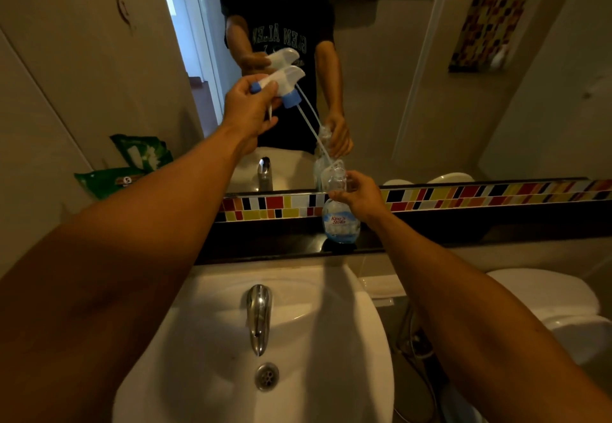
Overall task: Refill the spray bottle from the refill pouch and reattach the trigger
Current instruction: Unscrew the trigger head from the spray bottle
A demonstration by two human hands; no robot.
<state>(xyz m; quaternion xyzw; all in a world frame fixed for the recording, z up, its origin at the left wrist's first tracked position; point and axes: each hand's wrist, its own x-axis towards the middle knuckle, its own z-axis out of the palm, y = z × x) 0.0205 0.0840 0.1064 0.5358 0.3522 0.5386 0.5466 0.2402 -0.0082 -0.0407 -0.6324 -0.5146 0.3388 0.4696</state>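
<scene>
A clear spray bottle [340,224] with a blue label stands on the dark ledge [265,244] behind the sink. My right hand [359,196] grips its neck. My left hand [250,105] holds the white and blue trigger head [281,83] up and to the left of the bottle. Its thin dip tube [314,136] slants down, and the tube's lower end is at the bottle's open mouth. A green refill pouch [129,166] lies on the ledge at the far left, against the wall.
A white sink [298,340] with a chrome tap [259,316] lies below the ledge. A mirror [414,75] above a coloured tile strip [463,196] reflects a person and both hands. A white toilet [546,303] stands at the right.
</scene>
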